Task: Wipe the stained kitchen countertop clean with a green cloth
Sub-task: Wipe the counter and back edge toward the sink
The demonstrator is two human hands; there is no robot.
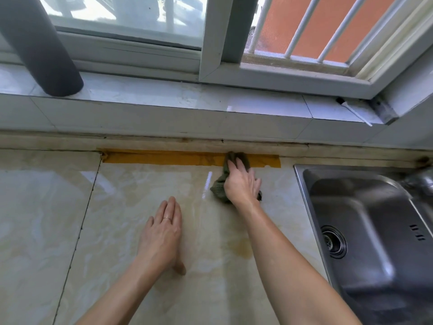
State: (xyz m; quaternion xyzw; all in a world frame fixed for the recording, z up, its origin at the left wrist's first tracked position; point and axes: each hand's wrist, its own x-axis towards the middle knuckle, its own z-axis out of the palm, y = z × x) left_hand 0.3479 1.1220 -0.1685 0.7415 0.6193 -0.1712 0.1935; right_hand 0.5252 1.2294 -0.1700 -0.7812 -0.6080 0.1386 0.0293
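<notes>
The cream marble-patterned countertop point(131, 195) fills the lower view. A brownish stain point(243, 250) lies near my right forearm. My right hand point(242, 182) presses a crumpled dark green cloth point(218, 187) flat against the counter at its back edge, with the cloth's far end over a strip of orange-yellow tape point(164, 157). My left hand point(164, 233) rests palm down on the counter with fingers together, a ring on one finger, holding nothing.
A stainless steel sink point(375, 231) with a drain is set in at the right. Behind the counter rise a tiled ledge and windowsill point(164, 95), with a dark grey pipe point(39, 43) at left and a white brush-like tool point(356, 112) at right.
</notes>
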